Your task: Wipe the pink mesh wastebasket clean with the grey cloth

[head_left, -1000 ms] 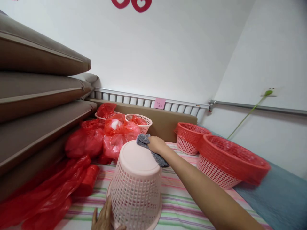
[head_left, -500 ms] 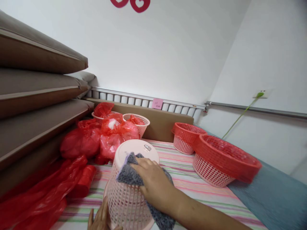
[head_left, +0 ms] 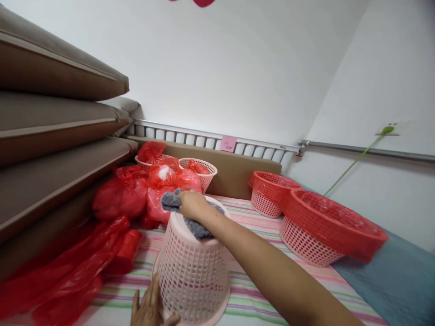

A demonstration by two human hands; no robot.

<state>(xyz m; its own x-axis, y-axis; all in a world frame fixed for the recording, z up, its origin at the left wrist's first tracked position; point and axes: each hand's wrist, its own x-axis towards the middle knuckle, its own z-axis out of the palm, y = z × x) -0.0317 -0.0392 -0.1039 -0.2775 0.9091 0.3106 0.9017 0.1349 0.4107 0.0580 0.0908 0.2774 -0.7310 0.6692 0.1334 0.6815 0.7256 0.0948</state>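
An upside-down pale pink plastic basket (head_left: 195, 271) with a lattice wall stands on a striped sheet (head_left: 251, 296). My right hand (head_left: 195, 204) grips a dark grey cloth (head_left: 200, 230) against the basket's upturned base, and part of the cloth bunches out past the far left edge. Low on the basket's left side rests my left hand (head_left: 149, 303), fingers spread and touching the wall near the rim. Left of the basket lie a roll of red plastic bags (head_left: 125, 251) and loose red plastic film (head_left: 64, 271).
Filled red bags (head_left: 118, 194) sit behind, near a small pink basket (head_left: 207, 179). Two baskets lined with red plastic, one smaller (head_left: 265, 203) and one larger (head_left: 306, 242), stand to the right. Stacked brown cushions (head_left: 61, 167) rise at left. A radiator (head_left: 197, 139) runs along the wall.
My right hand has moved with the cloth from the basket's upper side to the far part of its base. My left hand stays at the lower left wall. The view has shifted slightly.
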